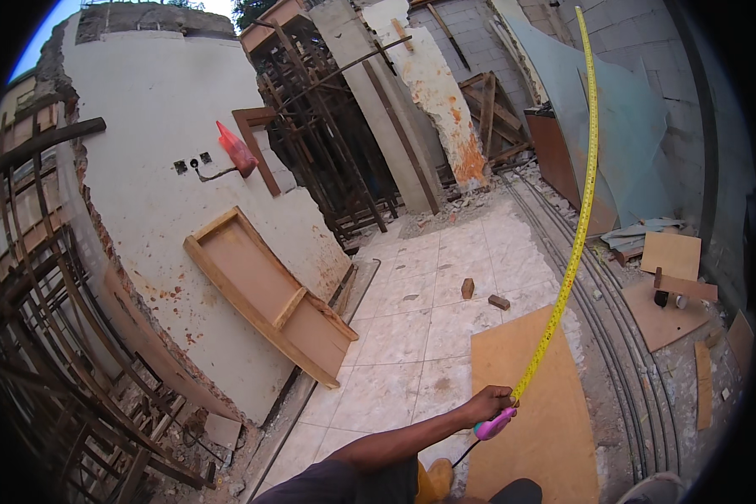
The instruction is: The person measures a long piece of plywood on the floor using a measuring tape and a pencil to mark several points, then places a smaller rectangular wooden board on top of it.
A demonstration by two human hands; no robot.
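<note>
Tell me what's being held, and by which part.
The hand holds a tape measure by its pink case, near where the yellow blade comes out.

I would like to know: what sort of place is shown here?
Probably a building site, perhaps under renovation or demolition. The white wall has broken edges, rubble lies beside the tiled floor, and a yellow tape measure is drawn out.
</note>
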